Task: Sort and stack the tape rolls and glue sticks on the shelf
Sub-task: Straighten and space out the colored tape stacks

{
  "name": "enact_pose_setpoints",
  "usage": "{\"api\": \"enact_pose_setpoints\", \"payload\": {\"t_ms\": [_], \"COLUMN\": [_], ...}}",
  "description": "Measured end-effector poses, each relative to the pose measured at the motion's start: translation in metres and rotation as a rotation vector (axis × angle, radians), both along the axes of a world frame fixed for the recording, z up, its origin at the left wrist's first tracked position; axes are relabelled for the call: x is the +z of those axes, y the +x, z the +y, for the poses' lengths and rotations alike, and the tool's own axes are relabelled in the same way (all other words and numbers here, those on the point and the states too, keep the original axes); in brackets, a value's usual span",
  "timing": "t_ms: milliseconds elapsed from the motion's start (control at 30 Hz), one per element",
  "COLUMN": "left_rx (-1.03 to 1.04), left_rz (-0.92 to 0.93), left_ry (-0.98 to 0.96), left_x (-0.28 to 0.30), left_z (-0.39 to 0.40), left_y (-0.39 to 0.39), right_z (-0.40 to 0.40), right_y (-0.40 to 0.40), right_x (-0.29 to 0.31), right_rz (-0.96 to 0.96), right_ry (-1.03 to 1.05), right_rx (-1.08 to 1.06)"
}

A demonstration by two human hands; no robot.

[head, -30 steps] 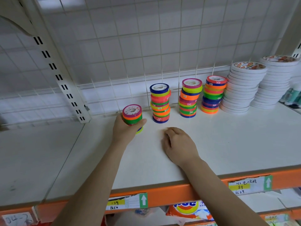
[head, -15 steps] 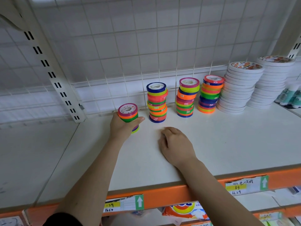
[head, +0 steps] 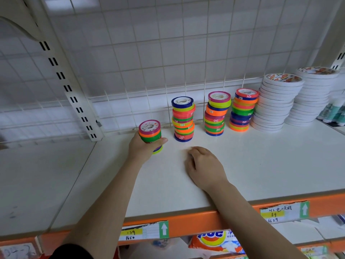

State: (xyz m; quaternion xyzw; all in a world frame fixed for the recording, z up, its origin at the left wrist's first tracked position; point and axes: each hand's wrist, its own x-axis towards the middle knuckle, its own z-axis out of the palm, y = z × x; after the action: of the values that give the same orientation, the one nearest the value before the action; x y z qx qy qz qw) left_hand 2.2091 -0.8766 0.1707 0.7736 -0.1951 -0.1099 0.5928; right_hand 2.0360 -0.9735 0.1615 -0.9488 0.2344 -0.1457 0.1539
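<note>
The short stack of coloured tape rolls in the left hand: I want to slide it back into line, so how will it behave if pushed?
The short stack is loose rolls, so it may shear; its bottom roll already sticks out. The left hand wrapping it probably helps. A freed roll could roll away.

White wire-grid back panel (head: 149, 43) behind orange-edged white shelving (head: 242, 165).

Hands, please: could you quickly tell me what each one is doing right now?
Left hand: grips the short stack of coloured tape rolls.
Right hand: holds nothing.
</note>
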Motion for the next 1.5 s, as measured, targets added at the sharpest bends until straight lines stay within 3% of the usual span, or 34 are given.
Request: {"api": "enact_pose_setpoints", "payload": {"t_ms": [267, 833, 1100, 1500], "left_rx": [0.000, 0.005, 0.119, 0.045], "left_rz": [0.050, -0.054, -0.091, 0.044], "left_ry": [-0.033, 0.053, 0.110, 0.033], "left_x": [0.000, -0.010, -0.012, -0.005], "left_z": [-0.002, 0.000, -0.001, 0.007], "left_y": [0.000, 0.004, -0.002, -0.001], "right_z": [-0.001, -0.001, -0.002, -0.001], "right_y": [0.000, 0.000, 0.001, 0.001], "right_x": [-0.001, -0.003, -0.003, -0.002], "right_rz": [-0.008, -0.007, -0.009, -0.001], "right_ry": [-0.003, -0.005, -0.001, -0.002], "right_rx": [0.006, -0.002, 0.000, -0.007]}}
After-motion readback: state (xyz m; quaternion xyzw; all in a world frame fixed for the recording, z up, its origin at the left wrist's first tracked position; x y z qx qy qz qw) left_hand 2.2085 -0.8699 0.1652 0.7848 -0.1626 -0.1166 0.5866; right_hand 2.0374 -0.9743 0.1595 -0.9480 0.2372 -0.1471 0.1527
